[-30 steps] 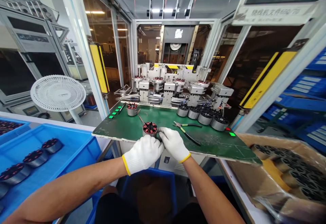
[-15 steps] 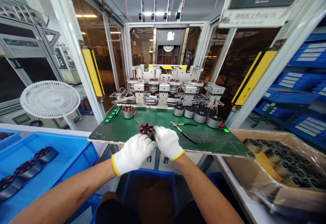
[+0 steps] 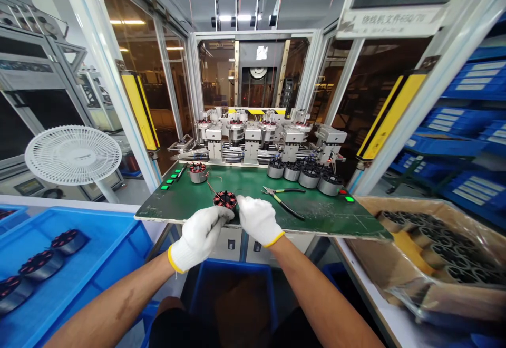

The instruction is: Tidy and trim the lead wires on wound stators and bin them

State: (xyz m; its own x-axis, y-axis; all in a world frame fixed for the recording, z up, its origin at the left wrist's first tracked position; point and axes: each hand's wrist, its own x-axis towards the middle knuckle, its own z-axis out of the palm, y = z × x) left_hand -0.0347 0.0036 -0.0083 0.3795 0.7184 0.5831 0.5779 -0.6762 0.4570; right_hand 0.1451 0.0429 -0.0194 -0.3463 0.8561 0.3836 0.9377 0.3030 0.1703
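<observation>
A motor stator point(image 3: 225, 199) with red copper windings and black insulation stands near the front edge of the green work board point(image 3: 237, 179). Both my hands wear white knit gloves with yellow cuffs. My left hand point(image 3: 202, 232) is closed, its fingertips against the stator's front left side. At the stator's right side my right hand point(image 3: 260, 220) is closed in a pinch; whatever lies in its fingers is hidden. A loose copper wire rises from the stator's left. Another wound stator point(image 3: 198, 173) sits behind it to the left. Cutting pliers point(image 3: 282, 200) lie open to the right of my right hand.
Several unwound stator cores point(image 3: 309, 175) stand at the board's back right, before the winding machine point(image 3: 253, 142). A blue bin point(image 3: 114, 232) with wound stators is at left, beside a white fan point(image 3: 75, 155). A carton point(image 3: 367, 248) of cores is at right.
My left hand has drawn back a little to the left, and a gap has opened between the two hands. The right hand stays at the stator's right side. The view has shifted slightly.
</observation>
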